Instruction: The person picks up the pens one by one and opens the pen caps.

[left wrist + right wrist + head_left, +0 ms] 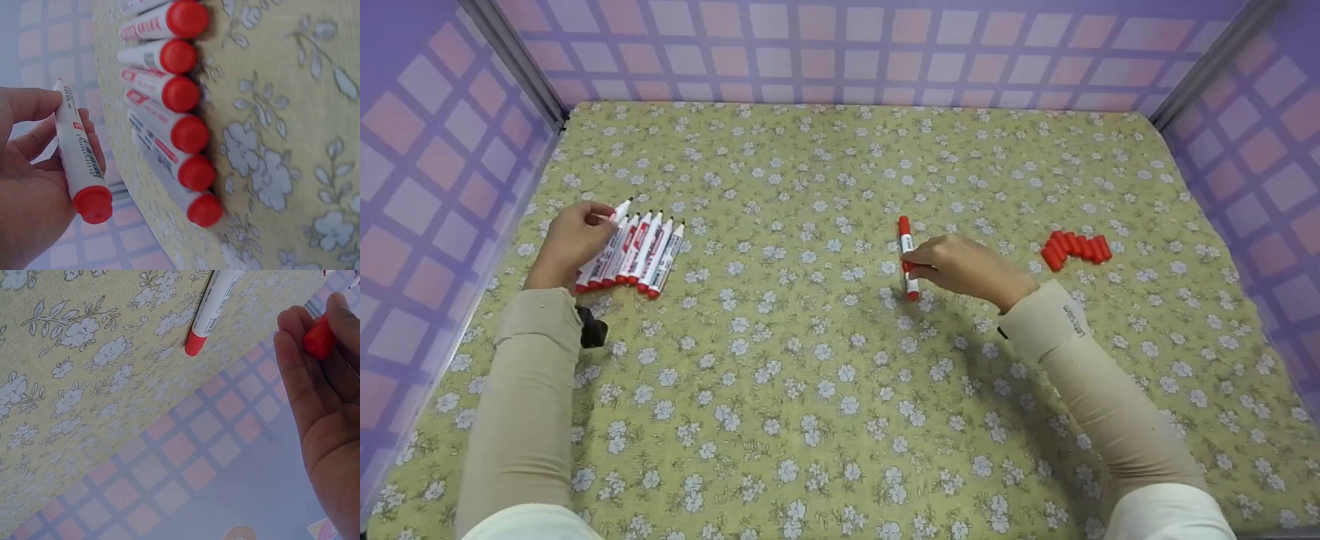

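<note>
On the left, my left hand (572, 241) pinches a white marker (77, 138) between thumb and fingers. Its red end faces the left wrist camera, and the bare dark tip shows in the head view. Beside that hand lies a row of several uncapped white markers (649, 251), red ends towards me. Near the middle, my right hand (964, 264) holds a red cap (320, 338) between thumb and fingertips. Below and beside it a capped marker (906, 241) lies on the cloth, partly hidden by the fingers in the head view.
Several loose red caps (1076, 247) lie in a cluster to the right of my right hand. A yellow flowered cloth (810, 375) covers the table. Purple checked walls (825, 52) stand at the back and both sides.
</note>
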### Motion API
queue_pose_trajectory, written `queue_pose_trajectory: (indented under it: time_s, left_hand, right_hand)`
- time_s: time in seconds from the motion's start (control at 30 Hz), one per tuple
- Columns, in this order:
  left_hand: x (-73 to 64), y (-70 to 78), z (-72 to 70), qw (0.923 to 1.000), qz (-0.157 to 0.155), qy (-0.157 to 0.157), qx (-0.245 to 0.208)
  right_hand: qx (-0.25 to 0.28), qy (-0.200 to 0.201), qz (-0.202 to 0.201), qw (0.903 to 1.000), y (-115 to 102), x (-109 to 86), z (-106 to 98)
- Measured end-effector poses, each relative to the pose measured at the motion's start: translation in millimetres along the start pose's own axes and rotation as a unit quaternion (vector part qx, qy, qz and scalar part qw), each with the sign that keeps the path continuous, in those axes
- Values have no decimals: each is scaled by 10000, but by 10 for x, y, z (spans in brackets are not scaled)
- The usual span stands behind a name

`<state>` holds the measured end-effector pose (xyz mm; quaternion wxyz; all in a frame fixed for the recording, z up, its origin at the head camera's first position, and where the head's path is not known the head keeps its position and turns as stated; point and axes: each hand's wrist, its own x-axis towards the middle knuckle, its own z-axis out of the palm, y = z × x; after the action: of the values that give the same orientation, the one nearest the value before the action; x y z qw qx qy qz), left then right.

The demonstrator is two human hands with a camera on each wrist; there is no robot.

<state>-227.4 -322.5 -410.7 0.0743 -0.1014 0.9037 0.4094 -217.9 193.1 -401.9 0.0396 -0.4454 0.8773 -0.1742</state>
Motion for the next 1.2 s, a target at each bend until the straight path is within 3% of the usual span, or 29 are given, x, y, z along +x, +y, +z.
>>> queue_pose_trajectory:
  time_s: [0.23, 0.43, 0.73, 1.2]
  left_hand:
    - [-24, -140, -85, 9994, 43, -89, 340]
    - [-36, -222, -129, 9993, -104, -104, 338]
    - [-22, -338, -147, 9974, -377, -163, 596]
    - [-5, -442, -160, 9952, -426, -227, 851]
  right_hand:
    - [90, -96, 25, 9999, 4, -2, -5]
    - [108, -128, 78, 9998, 17, -5, -1]
    - [82, -123, 84, 9999, 21, -17, 8]
    - [112, -254, 156, 9995, 32, -31, 22]
